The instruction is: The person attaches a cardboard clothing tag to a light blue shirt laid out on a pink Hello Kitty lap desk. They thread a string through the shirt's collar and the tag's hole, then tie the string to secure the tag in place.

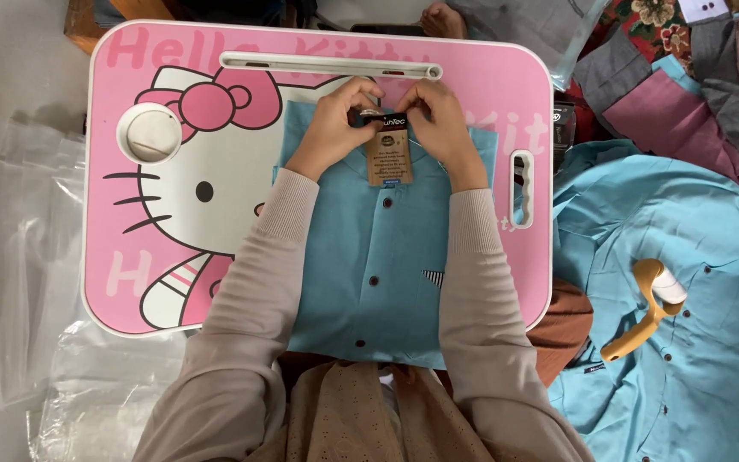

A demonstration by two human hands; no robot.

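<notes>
Folded blue button shirt lies centred on pink cartoon-cat lap table. Left hand and right hand both pinch the collar at the far end, beside the brown cardboard hang tag. Tan tagging tool sits on a second blue shirt, right. Clear plastic bags left.

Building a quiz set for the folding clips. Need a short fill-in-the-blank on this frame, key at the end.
1. Both hands, left hand and right hand, meet at the folded blue button-up shirt's ____.
2. The shirt lies on a ____ plastic lap table with a cartoon cat.
3. A brown cardboard hang tag hangs just below the ____.

Missing words: collar; pink; hands
</notes>
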